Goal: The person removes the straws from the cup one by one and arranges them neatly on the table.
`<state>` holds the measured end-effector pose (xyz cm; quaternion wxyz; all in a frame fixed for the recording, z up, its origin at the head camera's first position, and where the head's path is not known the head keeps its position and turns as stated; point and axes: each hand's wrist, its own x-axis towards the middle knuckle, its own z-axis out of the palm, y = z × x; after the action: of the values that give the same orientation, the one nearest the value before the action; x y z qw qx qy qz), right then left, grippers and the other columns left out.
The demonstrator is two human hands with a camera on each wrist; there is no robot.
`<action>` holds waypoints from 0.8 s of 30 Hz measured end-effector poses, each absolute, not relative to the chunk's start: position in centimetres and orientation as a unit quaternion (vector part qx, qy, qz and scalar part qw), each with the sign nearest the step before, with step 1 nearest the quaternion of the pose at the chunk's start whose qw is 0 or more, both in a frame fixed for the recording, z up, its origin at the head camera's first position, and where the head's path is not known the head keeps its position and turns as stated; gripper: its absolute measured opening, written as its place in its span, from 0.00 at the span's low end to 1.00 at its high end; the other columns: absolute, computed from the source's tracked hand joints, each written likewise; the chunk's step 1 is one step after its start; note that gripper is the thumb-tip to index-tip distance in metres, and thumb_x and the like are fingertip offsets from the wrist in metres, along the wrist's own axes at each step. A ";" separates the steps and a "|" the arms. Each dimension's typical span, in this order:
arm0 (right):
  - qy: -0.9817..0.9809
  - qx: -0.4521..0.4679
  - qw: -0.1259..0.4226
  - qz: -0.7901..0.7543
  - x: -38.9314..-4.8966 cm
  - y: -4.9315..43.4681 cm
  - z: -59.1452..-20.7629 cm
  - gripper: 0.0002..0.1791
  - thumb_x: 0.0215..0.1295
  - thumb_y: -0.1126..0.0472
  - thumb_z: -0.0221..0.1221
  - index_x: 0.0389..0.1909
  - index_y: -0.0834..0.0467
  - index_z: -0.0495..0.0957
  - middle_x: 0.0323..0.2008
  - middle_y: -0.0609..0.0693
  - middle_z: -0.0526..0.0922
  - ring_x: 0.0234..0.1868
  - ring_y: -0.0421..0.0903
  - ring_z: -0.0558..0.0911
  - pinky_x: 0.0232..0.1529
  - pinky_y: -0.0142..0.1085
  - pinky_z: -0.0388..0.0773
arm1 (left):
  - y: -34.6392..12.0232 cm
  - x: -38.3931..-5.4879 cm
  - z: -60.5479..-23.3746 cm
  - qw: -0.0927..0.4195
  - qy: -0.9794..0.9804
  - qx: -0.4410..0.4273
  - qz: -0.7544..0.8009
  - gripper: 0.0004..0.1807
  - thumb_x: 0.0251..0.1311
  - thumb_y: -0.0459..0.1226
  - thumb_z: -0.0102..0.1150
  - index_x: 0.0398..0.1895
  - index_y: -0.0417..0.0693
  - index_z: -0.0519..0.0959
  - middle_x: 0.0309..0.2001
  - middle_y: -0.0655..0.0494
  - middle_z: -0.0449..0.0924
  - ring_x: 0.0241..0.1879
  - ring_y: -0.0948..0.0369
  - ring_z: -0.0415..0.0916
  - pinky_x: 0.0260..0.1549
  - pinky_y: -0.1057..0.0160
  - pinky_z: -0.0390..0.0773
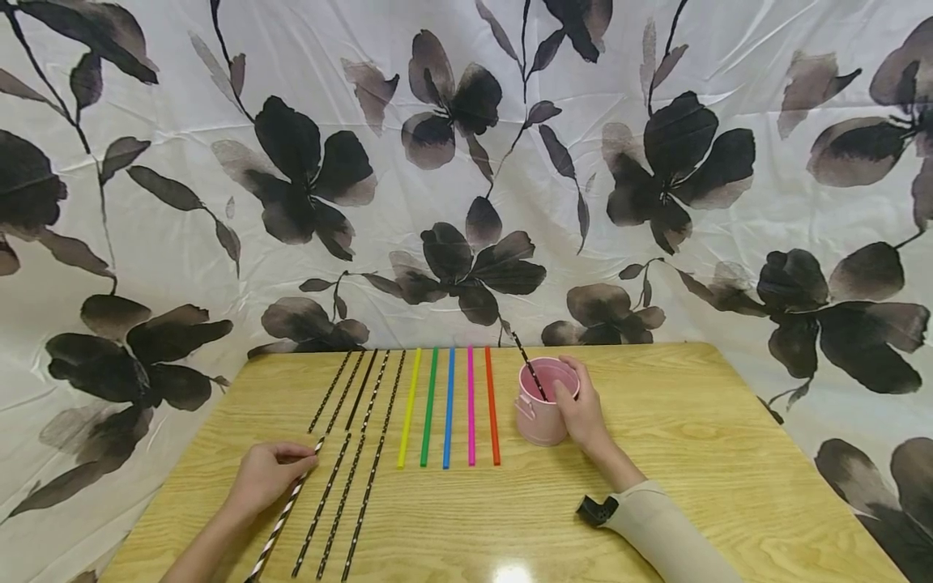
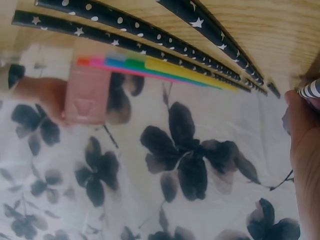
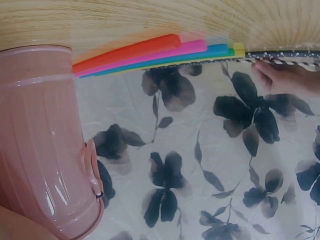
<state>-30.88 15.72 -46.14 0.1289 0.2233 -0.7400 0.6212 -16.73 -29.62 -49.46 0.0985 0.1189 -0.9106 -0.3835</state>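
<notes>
My left hand (image 1: 266, 478) pinches a black-and-white striped straw (image 1: 279, 522) near its upper end, at the left of a row of straws. In the left wrist view that striped straw (image 2: 311, 90) shows between thumb and fingers. My right hand (image 1: 583, 417) grips the right side of a pink bucket (image 1: 538, 427), with the thumb over its rim. One dark patterned straw (image 1: 526, 363) leans inside the bucket and sticks out above it. In the right wrist view the bucket (image 3: 40, 130) hides most of the right hand.
Several black patterned straws (image 1: 370, 486) lie in two rows beside the left hand. Yellow (image 1: 410, 409), green (image 1: 429, 409), blue (image 1: 449, 409), pink (image 1: 470, 409) and red (image 1: 492, 409) straws lie between them and the bucket. A flowered cloth (image 1: 466, 178) hangs behind the wooden table (image 1: 692, 421).
</notes>
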 end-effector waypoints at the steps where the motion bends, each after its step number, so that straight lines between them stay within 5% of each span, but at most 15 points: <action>1: -0.740 0.223 0.128 0.622 -30.9 15.7 -46.2 0.23 0.62 0.64 0.49 0.58 0.62 0.59 0.49 0.61 0.71 0.48 0.53 0.72 0.47 0.48 0.69 | -29.6 -16.8 -49.5 0.101 -0.913 0.117 -0.377 0.11 0.46 0.45 0.65 0.30 0.48 0.82 0.29 0.56 0.80 0.28 0.62 0.75 0.23 0.67 0.74; 14: -0.739 0.235 0.129 0.618 -30.5 15.7 -45.6 0.24 0.62 0.67 0.48 0.59 0.68 0.57 0.49 0.65 0.70 0.49 0.58 0.71 0.47 0.50 0.69 | -29.4 -17.3 -49.5 0.119 -0.932 0.088 -0.330 0.07 0.46 0.43 0.65 0.27 0.51 0.83 0.28 0.58 0.80 0.28 0.63 0.75 0.26 0.66 0.74; 24: -0.742 0.230 0.129 0.616 -30.5 15.7 -45.6 0.23 0.62 0.67 0.48 0.58 0.63 0.58 0.49 0.65 0.70 0.48 0.57 0.71 0.47 0.50 0.69 | -29.2 -17.3 -49.6 0.110 -0.925 0.092 -0.351 0.08 0.47 0.40 0.65 0.29 0.47 0.82 0.26 0.57 0.80 0.23 0.64 0.75 0.18 0.68 0.74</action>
<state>-30.48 15.72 -45.61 0.1291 0.2302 -0.7424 0.6158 -17.34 -29.20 -49.60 0.1100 0.0918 -0.9253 -0.3510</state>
